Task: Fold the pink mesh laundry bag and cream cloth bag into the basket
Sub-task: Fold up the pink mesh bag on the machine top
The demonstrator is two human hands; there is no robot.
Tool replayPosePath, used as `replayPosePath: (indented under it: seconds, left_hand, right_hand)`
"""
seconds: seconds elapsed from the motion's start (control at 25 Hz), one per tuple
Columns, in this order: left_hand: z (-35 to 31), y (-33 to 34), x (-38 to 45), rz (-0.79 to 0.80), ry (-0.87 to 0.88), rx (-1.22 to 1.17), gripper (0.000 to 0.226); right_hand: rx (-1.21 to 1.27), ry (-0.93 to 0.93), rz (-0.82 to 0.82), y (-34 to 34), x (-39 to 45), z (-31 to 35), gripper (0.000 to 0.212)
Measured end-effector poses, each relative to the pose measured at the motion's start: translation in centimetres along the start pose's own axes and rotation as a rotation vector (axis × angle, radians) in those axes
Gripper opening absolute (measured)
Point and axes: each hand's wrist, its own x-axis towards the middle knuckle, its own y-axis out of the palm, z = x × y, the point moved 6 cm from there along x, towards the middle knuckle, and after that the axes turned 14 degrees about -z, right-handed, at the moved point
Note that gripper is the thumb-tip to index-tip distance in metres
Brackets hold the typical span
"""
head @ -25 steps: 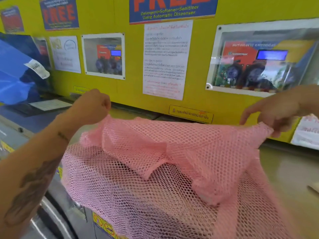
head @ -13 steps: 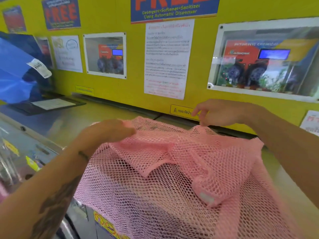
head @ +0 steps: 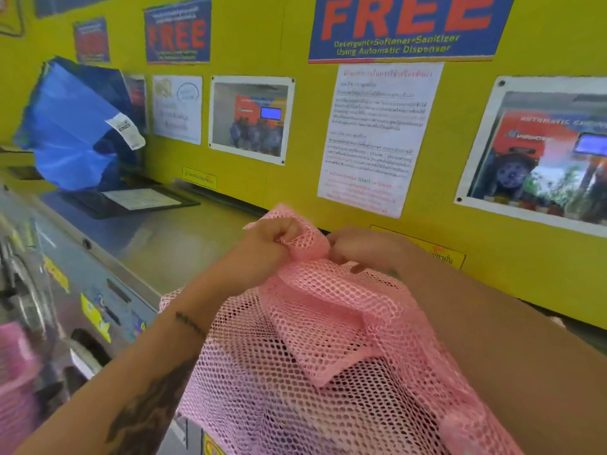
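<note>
Single head-worn wide-angle view, looking forward and down, close over the counter [head: 170, 238], facing the yellow wall [head: 262, 44] straight ahead.

We read "FREE" and "Detergent+Softener+Sanitizer Using Automatic Dispenser" on the large blue sign [head: 407, 24] on the yellow wall [head: 262, 44]. A smaller blue sign [head: 177, 31] reads "FREE". The white notice [head: 377, 136] shows "Start"; remainder illegible.

- Grey-green metal top of the washing machines [head: 170, 244], running along the yellow wall.
- Flat black tray [head: 98, 205] lying at its far left, with a white printed sheet [head: 141, 199] on it.
- Crumpled blue plastic bag [head: 72, 126] resting beside the tray.
</note>
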Motion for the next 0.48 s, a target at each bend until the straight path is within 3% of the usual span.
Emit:
replayPosePath:
  seconds: [0.12, 0.2, 0.36, 0.48]
  left_hand:
    - [0.2, -1.9, 0.5, 0.009, -0.079, -0.167, 0.031]
    - [0.8, -3.2, 0.8, 0.010, -0.085, -0.057, 0.027]
    - [1.2, -5.1, 1.5, 0.005, -0.018, 0.345, 0.013]
    - [1.5, -7.0, 2.2, -0.102, -0.125, 0.229, 0.022]
  right_hand:
    - [-0.261, -0.089, 0.099, 1.0, -0.5, 0.3, 0.044]
    - [-0.295, -0.157, 0.010, 1.0, -0.4, 0.3, 0.039]
    - [-0.384, -0.075, -0.111, -1.7, 0.8, -2.4, 0.028]
    - [-0.703, 0.028, -0.279, -6.4, 1.1, -4.7, 0.013]
